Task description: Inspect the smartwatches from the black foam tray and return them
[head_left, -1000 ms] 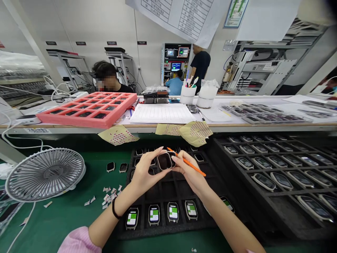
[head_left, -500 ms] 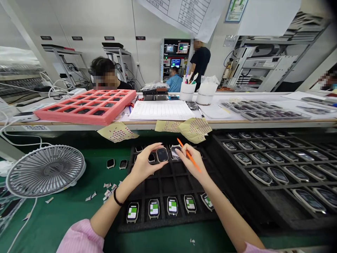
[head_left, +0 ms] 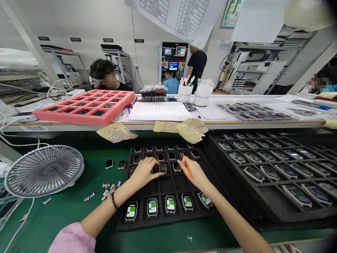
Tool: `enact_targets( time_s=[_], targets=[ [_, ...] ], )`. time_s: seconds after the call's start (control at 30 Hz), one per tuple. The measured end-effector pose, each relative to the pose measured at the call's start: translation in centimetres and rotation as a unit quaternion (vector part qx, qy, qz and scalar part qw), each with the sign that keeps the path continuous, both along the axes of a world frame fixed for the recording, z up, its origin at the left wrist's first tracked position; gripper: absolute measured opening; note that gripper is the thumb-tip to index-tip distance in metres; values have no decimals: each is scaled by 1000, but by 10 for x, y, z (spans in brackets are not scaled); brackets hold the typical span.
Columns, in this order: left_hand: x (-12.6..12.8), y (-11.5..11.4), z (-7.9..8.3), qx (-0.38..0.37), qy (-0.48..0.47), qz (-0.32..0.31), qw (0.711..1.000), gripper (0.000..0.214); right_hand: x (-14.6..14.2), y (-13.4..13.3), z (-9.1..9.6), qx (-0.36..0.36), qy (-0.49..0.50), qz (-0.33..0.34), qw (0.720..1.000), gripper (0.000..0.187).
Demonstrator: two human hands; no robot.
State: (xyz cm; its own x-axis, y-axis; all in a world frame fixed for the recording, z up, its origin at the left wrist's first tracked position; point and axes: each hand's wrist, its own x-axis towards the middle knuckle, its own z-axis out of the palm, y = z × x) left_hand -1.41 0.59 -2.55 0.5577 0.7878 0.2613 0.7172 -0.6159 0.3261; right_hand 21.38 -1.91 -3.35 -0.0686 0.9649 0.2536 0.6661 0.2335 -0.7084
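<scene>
My left hand [head_left: 144, 173] is open over the black foam tray [head_left: 152, 185]. Its thumb and fingers are apart beside a dark-screened smartwatch [head_left: 163, 169] lying in a slot. In my right hand [head_left: 195, 173] is a slim orange pen-like tool [head_left: 187, 166], held slanting with its tip up. That hand's thumb and fingertips are at the edge of another smartwatch [head_left: 176, 167] in the neighbouring slot; whether they grip it is unclear. Smartwatches with dark screens fill slots farther back. Along the near row, several watches [head_left: 170, 204] show lit green-and-white screens.
A larger foam tray of watches [head_left: 279, 196] stands at the right. To the left are a grey fan [head_left: 44, 172], two loose watches [head_left: 109, 163] and paper scraps [head_left: 107, 191] on the green mat. A shelf with a pink foam tray [head_left: 107, 117] runs behind; co-workers are beyond it.
The watch in my left hand has gone down into a tray slot, and those fingers have come away from it. My right hand has lowered with the orange tool, its fingertips now at a seated watch.
</scene>
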Motion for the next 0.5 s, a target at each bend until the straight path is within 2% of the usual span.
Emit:
enact_targets(
  time_s=[0.03,0.1,0.2,0.33,0.4,0.5],
  targets=[
    [-9,-12,7,-4,24,19,1000,20,-6,-13,6,-21,0,33,999,32],
    [-26,-38,15,-41,88,53,994,20,-24,-38,11,-58,4,107,993,33],
    [-47,-76,12,-59,171,97,979,21,-55,-68,1,-64,-28,164,984,28],
    [-61,-113,-6,-92,226,159,957,21,-86,-90,-31,29,-155,103,982,20],
    [-62,-125,-14,-97,207,183,956,21,-95,-95,-42,82,-205,72,973,18],
    [-60,-134,-21,-96,138,197,966,24,-104,-99,-48,123,-238,50,962,17]
  ],
)
